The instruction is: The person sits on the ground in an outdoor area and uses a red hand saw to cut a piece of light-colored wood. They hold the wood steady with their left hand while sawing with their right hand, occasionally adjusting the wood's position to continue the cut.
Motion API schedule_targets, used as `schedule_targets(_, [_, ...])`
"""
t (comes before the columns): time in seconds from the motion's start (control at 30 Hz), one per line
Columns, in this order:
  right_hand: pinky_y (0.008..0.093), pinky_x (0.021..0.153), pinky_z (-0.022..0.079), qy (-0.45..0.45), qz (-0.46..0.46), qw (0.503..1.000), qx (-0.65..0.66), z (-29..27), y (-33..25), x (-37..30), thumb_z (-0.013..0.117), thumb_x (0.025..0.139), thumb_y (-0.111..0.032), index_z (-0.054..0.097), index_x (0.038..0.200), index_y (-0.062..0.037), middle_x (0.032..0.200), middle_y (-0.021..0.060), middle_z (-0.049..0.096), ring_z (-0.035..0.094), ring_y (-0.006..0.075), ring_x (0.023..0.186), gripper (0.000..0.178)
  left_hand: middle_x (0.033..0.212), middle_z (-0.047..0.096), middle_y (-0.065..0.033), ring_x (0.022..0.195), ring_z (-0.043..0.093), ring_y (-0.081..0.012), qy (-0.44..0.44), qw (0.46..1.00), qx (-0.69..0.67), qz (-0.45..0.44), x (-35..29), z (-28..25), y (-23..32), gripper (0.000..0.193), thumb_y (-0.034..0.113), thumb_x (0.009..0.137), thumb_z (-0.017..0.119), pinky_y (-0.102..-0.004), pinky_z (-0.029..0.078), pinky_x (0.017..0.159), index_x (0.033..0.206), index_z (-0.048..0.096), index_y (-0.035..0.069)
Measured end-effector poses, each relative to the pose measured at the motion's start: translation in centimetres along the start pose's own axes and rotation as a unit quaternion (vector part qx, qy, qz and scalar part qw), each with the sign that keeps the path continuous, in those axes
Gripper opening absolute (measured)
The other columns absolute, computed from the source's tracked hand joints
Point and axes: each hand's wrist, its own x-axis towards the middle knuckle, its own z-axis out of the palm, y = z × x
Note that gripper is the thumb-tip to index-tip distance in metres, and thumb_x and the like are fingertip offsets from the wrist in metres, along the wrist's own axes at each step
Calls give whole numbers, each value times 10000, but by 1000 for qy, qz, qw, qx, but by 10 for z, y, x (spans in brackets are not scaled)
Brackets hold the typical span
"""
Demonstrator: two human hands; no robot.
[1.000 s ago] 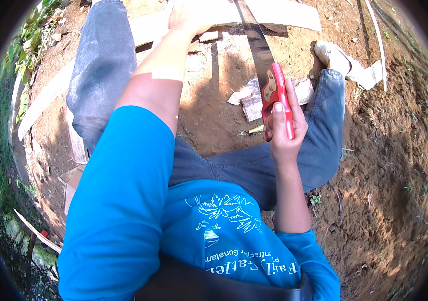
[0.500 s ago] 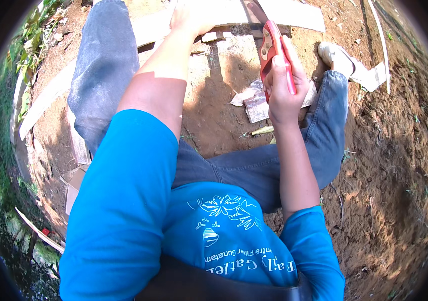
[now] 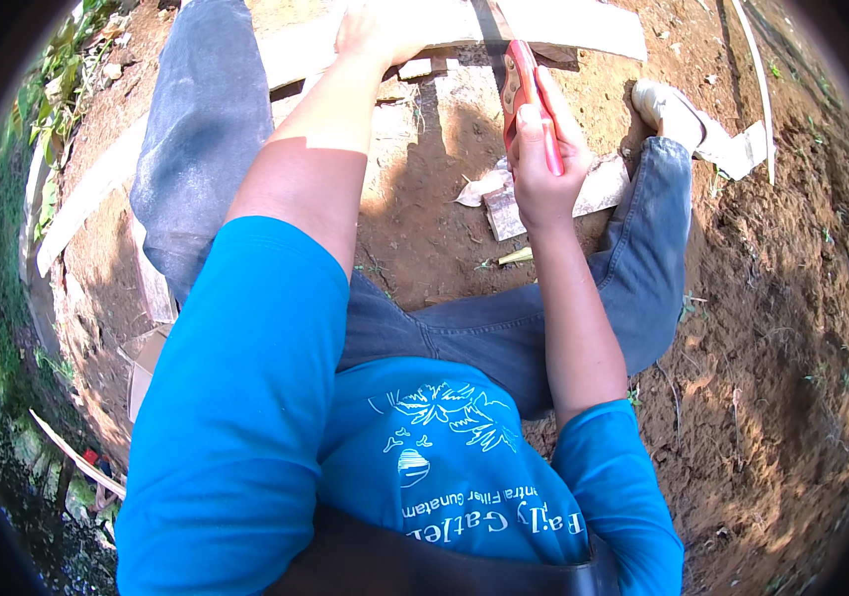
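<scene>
A pale wooden board [image 3: 583, 28] lies crosswise at the top edge, partly washed out by sunlight. My left hand [image 3: 377, 32] grips its near edge, left of the saw; the fingertips run out of view. My right hand [image 3: 551, 164] is closed around the red handle of a hand saw [image 3: 524, 84]. The saw's blade points away from me and crosses the board; its far end is cut off by the top edge.
Flat wood pieces [image 3: 598, 189] and a dry leaf [image 3: 484, 189] lie on the brown soil between my legs. My bent legs [image 3: 201, 129] flank the work. A long thin strip [image 3: 757, 79] is at the right, plants [image 3: 57, 99] at the left.
My right hand and the saw have shifted slightly left, with the handle more upright. My left hand stays in place on the board.
</scene>
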Motion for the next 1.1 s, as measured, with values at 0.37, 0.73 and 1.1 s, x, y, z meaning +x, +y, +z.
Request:
schedule_targets(0.37, [230,821,499,-18,-42,995,-86,-24,13,-54,623,982,-104,527,1433,53,1173,117,687,633,99,925,487,1259,674,-91,1175,619,-296,-4,1000,3,-4,-4,-2,0,417,436,934,599,-464,468,1005,1232,670,151])
schedule_targets(0.73, [218,818,507,-32,-35,998,-34,-4,25,26,606,971,-33,534,1398,93,1218,134,696,635,90,940,451,1265,670,-95,1184,613,-297,-17,1000,-7,20,4,7,7,418,431,933,602,-468,459,1014,1234,668,148])
schedule_targets(1.1, [214,792,498,-23,-75,996,-42,13,32,8,582,992,-60,508,1425,80,1222,119,687,613,75,915,461,1270,665,-99,1192,607,-298,-15,1000,1,8,3,3,0,419,427,932,606,-472,450,1022,1236,666,145])
